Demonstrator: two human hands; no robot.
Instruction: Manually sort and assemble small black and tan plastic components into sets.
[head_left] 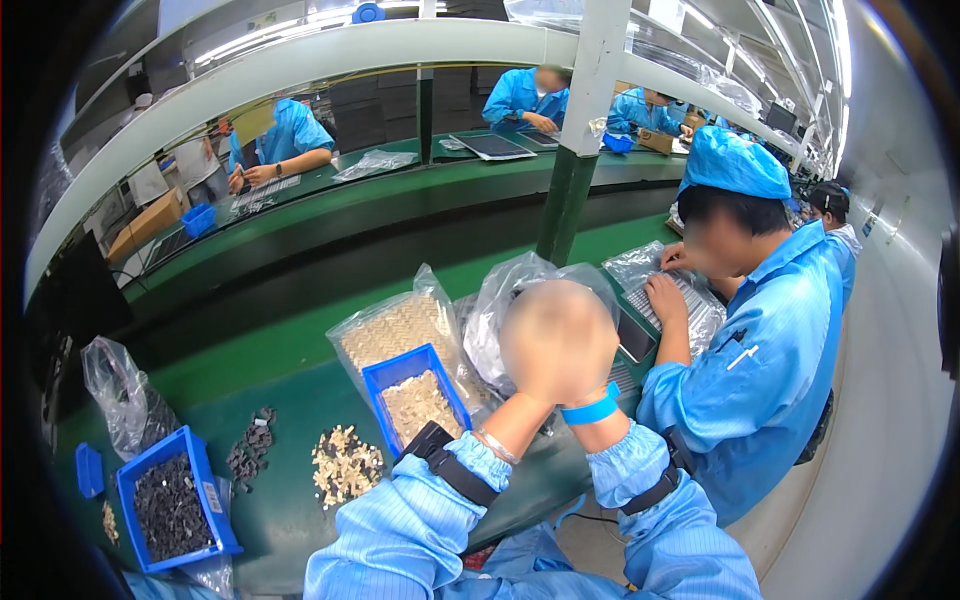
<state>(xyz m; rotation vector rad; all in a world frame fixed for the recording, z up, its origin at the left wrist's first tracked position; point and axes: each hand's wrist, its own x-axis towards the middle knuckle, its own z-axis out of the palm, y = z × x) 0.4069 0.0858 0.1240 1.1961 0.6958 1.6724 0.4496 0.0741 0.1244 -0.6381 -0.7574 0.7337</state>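
My left hand and my right hand are raised close together over the bench. A blur covers both, so their fingers, and anything between them, cannot be made out. A blue band circles my right wrist and a bracelet my left. Just behind my hands is a crumpled clear plastic bag. To their left, a blue bin holds small beige pieces, and a clear bag of beige pieces lies beyond it. A loose heap of beige and dark pieces sits nearer, left of my left sleeve.
At left stand a blue bin of black pieces, a black heap, a clear bag and a small blue bin. A green-and-white post rises behind my hands. A co-worker sits close on my right; others work across the bench.
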